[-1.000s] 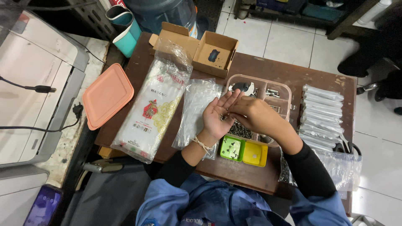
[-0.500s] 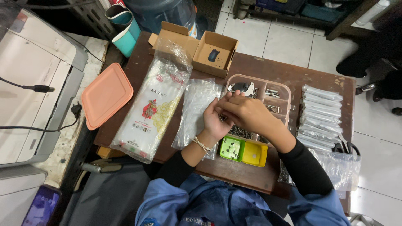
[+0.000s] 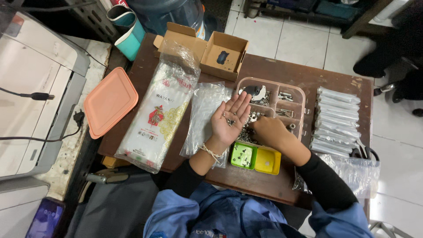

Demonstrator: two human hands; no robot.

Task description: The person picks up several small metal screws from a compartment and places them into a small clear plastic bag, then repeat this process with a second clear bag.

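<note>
The person wears a blue jacket (image 3: 220, 218) over long black sleeves (image 3: 324, 180) pushed back from the wrists, with a thin beaded bracelet (image 3: 210, 152) just behind the left grip (image 3: 230, 119).

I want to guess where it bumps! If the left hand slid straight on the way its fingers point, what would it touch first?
Probably the dark metal part in the compartment tray's far corner: the open left hand points up and slightly right, right at it. Height above the tray is unclear.

Shiny metal screws (image 3: 246, 128) in translucent plastic tray (image 3: 299, 94) — matt wooden table (image 3: 282, 72)
</note>
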